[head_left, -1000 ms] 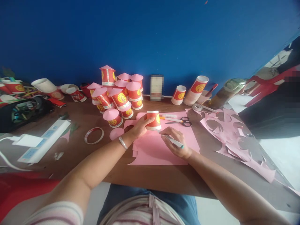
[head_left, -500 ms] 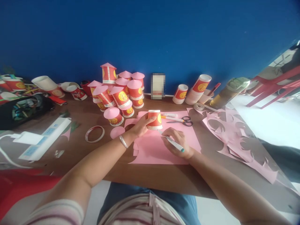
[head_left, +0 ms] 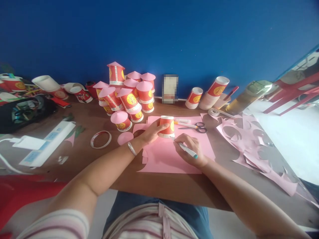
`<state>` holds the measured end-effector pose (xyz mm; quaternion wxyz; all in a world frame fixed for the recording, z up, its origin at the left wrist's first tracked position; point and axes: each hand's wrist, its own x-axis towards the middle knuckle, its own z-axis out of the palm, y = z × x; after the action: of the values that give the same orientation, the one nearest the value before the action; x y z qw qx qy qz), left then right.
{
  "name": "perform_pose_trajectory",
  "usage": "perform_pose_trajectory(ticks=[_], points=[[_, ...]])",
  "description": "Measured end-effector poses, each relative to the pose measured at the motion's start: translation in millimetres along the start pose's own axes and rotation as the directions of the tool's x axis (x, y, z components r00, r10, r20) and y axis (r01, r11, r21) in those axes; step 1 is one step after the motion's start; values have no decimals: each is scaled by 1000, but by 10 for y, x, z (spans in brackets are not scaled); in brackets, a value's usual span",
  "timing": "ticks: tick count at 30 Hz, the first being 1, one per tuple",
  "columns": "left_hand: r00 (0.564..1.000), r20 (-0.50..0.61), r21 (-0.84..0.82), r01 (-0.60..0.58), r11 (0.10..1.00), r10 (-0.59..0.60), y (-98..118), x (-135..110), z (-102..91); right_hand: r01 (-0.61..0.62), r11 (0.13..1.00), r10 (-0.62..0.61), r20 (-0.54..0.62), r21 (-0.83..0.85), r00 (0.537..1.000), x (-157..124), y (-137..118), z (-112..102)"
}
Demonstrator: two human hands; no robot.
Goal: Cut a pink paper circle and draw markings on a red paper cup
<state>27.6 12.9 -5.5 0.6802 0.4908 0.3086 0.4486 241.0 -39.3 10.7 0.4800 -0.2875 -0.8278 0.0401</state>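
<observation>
Red paper cup (head_left: 168,130) is in your left grip (head_left: 152,133), over the pink sheet (head_left: 159,161) on the counter (head_left: 129,177); can't tell if its lower edge touches the sheet. Left grip: closed round the cup's left side, thumb across the front. Cup looks mouth-down, narrower end up, long axis near vertical.

Your right grip (head_left: 190,149) is narrow, pinched on a white pen (head_left: 188,151) with a teal end. Key relation: pen's long axis slants, teal end low, right and toward you, other end up and left at the cup's lower right edge. Too small to tell contact from a slim gap there. Cup sits left of your right grip and slightly farther out.

Scissors (head_left: 201,127) and an orange-and-white marker (head_left: 188,125) lie beyond the pen, apart from both grips. Pink disc (head_left: 125,138) lies left of your left grip; roofed cups (head_left: 131,99) stand past it.
</observation>
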Motion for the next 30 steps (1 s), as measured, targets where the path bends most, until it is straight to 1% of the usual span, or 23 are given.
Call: perform_pose_trajectory(ticks=[6,12,17,26,30], points=[[1000,9,18,4,1000,-5,39,-13,19,16,1000,-16,-18,-25,1000,19,-17,5],[1000,30,49,-5,999,3,66,-25,41,31,999,-31,-10,-40,999,9,-19,11],[1000,25,64,5,998,-6,94,-38,63,46,999,-46,9,-19,999,1,-11,12],[1000,10,64,26,998,-26,118,-49,90,50,998,-51,-2,-39,999,10,-22,3],[999,18,63,35,997,-36,116,-54,86,44,999,-44,7,-15,999,16,-28,-14]])
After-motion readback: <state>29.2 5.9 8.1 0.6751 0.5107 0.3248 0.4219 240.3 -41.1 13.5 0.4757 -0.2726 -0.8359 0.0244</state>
